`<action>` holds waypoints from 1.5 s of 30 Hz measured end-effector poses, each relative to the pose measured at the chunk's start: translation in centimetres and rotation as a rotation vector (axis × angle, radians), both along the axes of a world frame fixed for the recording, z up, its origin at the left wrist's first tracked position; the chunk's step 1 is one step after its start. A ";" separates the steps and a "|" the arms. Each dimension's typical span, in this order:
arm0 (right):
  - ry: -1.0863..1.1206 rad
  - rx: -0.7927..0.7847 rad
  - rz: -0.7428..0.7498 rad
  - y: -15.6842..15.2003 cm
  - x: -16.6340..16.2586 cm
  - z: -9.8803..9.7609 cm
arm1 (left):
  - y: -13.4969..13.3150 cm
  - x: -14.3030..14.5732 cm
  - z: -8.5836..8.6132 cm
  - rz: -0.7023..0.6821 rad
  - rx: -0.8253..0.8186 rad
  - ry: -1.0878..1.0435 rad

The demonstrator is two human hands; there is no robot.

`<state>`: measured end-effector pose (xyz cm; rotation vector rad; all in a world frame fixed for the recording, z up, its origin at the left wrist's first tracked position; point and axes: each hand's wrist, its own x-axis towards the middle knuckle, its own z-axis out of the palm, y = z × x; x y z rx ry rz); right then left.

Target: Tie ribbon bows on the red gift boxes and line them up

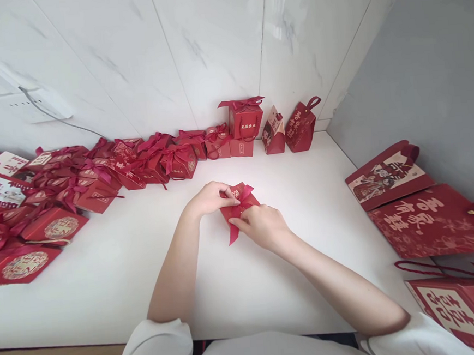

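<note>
A small red gift box [238, 189] sits on the white table in front of me, with a dark pink ribbon [234, 234] tied across its top. My left hand [212, 198] is at the box's left side, thumb and fingers pinched on the ribbon near its middle. From the right, my right hand [265, 224] is closed over the lower part of the box, its thumb and finger pinching the ribbon. One ribbon tail hangs below that hand, and another sticks out at the upper right. Fingers cover part of the knot and box.
Many ribboned red boxes [99, 195] crowd the left and back of the white table [117, 274]. Against the tiled wall stand a stacked box [246, 123] and a triangular box [300, 129]. Large red gift bags [437, 219] lie right. A cable [64, 122] runs from a socket.
</note>
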<state>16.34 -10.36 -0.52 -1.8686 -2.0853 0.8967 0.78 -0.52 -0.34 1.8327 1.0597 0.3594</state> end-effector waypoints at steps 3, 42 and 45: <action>0.046 0.020 0.055 0.1 0.2 -0.1 | -0.1 0.0 0.0 0.014 -0.002 -0.010; 0.443 0.022 0.201 0.3 9.0 4.1 | -0.6 -2.7 3.2 -0.152 0.022 0.034; 0.356 0.124 0.057 1.1 9.1 2.6 | -0.9 -3.1 4.0 -0.148 0.073 0.124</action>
